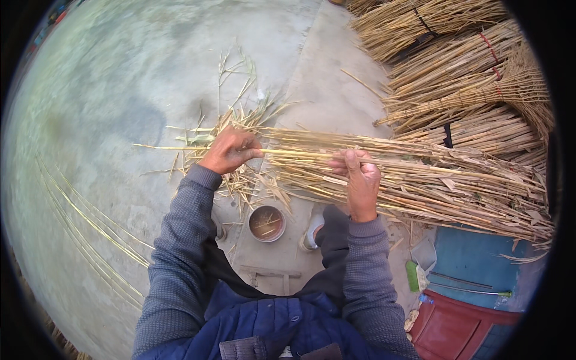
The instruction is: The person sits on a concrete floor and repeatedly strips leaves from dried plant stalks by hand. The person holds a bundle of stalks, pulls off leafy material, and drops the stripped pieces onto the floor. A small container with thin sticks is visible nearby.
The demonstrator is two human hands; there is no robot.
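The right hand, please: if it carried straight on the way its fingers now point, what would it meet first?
The right hand points up the picture, closed around a reed stalk. Straight on lies the loose reed pile across the lap, its nearest stalks already at the fingers; beyond is bare concrete ground. Depth is hard to judge.

Reed stalk (300,153): runs left to right, held between left hand (230,150) and right hand (360,180).
Loose reed pile (432,180): under the stalk, stretching right.
Tied bundles (468,66): behind the pile, far right.
Bowl (267,223): on the ground below the hands.
Stripped stalks (90,234): on the ground, far left.
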